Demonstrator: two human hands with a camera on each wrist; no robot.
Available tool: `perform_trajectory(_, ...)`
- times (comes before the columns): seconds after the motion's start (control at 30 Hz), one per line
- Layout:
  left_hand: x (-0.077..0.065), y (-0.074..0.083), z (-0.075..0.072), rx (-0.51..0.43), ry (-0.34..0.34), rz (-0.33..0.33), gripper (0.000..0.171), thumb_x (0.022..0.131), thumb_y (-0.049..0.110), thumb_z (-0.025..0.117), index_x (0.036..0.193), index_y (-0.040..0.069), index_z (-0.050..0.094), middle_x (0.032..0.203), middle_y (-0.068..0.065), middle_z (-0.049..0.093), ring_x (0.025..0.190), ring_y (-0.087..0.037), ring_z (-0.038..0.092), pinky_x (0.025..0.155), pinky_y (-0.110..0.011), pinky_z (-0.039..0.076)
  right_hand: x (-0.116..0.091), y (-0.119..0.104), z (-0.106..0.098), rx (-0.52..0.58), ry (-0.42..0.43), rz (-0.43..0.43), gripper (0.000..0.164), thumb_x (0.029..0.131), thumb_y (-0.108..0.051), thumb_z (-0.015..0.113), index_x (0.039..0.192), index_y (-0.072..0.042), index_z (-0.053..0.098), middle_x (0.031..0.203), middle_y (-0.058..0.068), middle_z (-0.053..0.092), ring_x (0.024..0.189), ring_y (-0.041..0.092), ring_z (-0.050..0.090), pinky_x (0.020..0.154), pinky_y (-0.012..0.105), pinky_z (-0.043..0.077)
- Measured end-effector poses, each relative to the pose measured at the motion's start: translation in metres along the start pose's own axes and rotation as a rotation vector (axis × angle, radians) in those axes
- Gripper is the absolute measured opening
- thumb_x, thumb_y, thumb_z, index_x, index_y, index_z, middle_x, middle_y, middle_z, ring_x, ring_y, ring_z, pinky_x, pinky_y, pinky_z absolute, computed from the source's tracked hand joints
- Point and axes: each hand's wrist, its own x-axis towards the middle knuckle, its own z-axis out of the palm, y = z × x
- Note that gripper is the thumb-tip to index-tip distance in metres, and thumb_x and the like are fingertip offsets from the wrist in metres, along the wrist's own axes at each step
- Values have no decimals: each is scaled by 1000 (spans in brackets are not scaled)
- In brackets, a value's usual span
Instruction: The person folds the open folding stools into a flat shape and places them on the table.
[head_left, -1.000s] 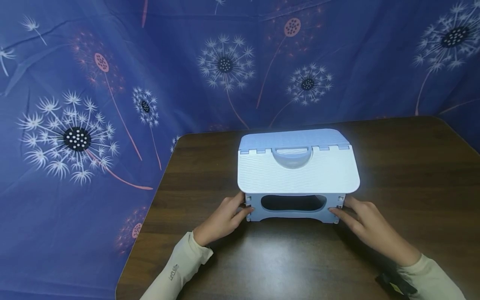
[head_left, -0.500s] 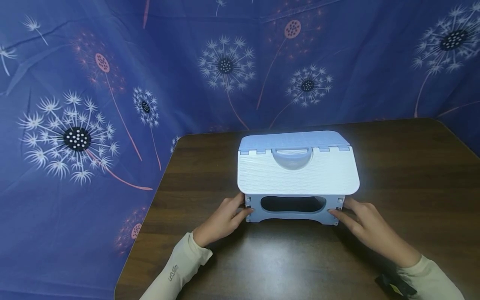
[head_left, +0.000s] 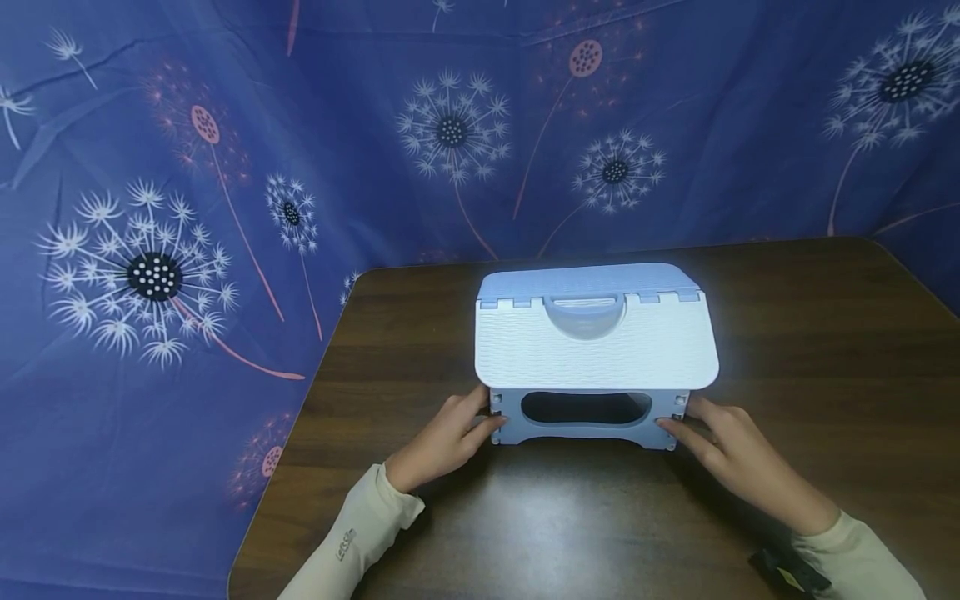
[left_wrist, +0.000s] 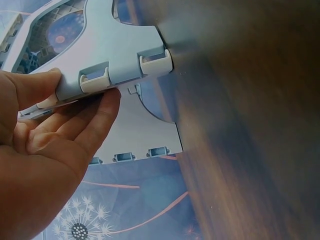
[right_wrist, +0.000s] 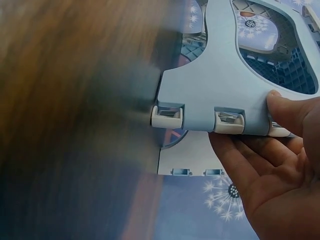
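Observation:
A folding step stool (head_left: 596, 354) stands unfolded on the wooden table, with a white and light-blue ribbed top, a blue carry handle (head_left: 583, 308) and a light-blue front panel (head_left: 588, 431) with an oval opening. My left hand (head_left: 438, 446) pinches the panel's left edge, thumb (left_wrist: 42, 86) on its front face and fingers behind, by the hinges (left_wrist: 95, 80). At the right edge my right hand (head_left: 742, 458) grips the same way, its thumb (right_wrist: 285, 107) on the blue face and its fingers under the white hinge side. The fingertips are partly hidden in the head view.
The brown wooden table (head_left: 825, 350) spreads out around the stool, its left edge slanting down toward me. Behind and to the left hangs a blue cloth (head_left: 345, 125) with dandelion prints. A dark strap (head_left: 791, 573) is at my right sleeve.
The head view has shifted very slightly, so the table's back edge sits a little lower. Both hands keep the same hold on the step stool.

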Motion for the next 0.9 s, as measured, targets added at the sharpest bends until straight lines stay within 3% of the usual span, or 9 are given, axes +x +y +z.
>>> perform_trajectory(0.53,-1,-1,0,-12,-15,-25,62,100,7,61,151,16,29,100,-2,60,80,-15,60,72,-21,53,0,-3,0,8,-10,17,22,87,1,73,101,-11,60,70,-14,47,62,2,48,52,21,42)
perform_trajectory(0.9,0,0,0,-26,-13,-22,65,100,7,60,154,19,25,121,-8,62,89,-12,61,79,-22,54,0,-3,-1,8,-24,33,24,88,0,74,107,-9,62,70,-14,47,63,3,50,53,22,42)
